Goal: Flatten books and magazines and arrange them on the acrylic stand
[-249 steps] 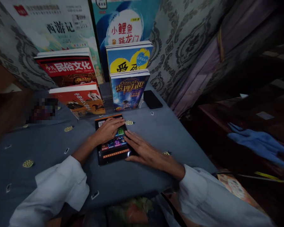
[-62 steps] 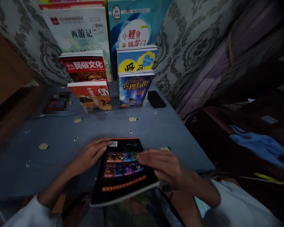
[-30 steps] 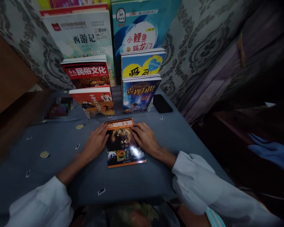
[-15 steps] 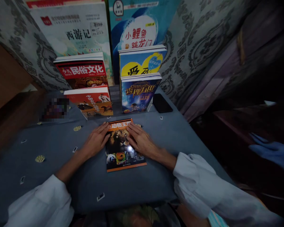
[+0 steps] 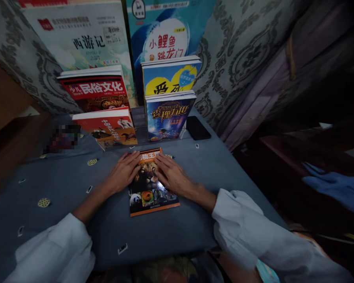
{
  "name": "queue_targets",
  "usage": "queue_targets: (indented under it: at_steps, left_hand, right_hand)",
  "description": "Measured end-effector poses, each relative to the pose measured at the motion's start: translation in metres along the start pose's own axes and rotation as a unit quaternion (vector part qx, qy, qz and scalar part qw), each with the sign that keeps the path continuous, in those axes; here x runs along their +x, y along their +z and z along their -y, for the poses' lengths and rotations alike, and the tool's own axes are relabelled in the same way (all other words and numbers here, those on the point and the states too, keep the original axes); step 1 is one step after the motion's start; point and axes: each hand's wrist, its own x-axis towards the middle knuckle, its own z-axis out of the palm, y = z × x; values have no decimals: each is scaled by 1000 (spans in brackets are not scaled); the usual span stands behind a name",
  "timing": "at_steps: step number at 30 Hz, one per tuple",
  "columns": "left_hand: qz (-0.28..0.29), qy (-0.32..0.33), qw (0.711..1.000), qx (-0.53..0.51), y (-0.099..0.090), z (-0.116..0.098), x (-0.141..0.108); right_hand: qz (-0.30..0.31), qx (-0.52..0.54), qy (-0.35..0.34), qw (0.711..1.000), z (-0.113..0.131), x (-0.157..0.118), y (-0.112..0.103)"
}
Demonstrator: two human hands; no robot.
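Observation:
A thin book (image 5: pixel 150 184) with a lion on its black and orange cover lies face up on the blue-grey tablecloth. My left hand (image 5: pixel 124 171) rests flat over its upper left edge, fingers stretched out and covering part of the title. On the upper right side of the cover lies my right hand (image 5: pixel 172 175), its fingers also extended flat. Neither hand is wrapped around the book. The lion's face, a panda picture and other small animal pictures show between and below the hands.
Behind the book, upright books stand in two columns, with a red book (image 5: pixel 109 127) front left and a blue book (image 5: pixel 168 118) front right. A black phone (image 5: pixel 198 128) lies right of them. Patterned wall covering rises behind; the table's right edge (image 5: pixel 247 179) slants toward me.
My left hand has slid slightly inward over the cover, hiding more of the title. The right hand stays in about the same place on the book. The view has shifted a little.

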Motion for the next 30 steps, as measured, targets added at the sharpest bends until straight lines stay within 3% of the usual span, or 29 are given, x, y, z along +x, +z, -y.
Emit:
queue_targets:
  at_steps: [9,20,30]
  left_hand:
    - [11,31,999,-8,9,-7,19]
    - [74,78,993,-52,12,-6,53]
    - [69,92,991,-72,23,-7,70]
  right_hand:
    - [0,2,1,1000,1,1,-1]
    - [-9,-21,-21,1000,3,1,-2]
    - [-11,-25,-34,999,3,2,-7]
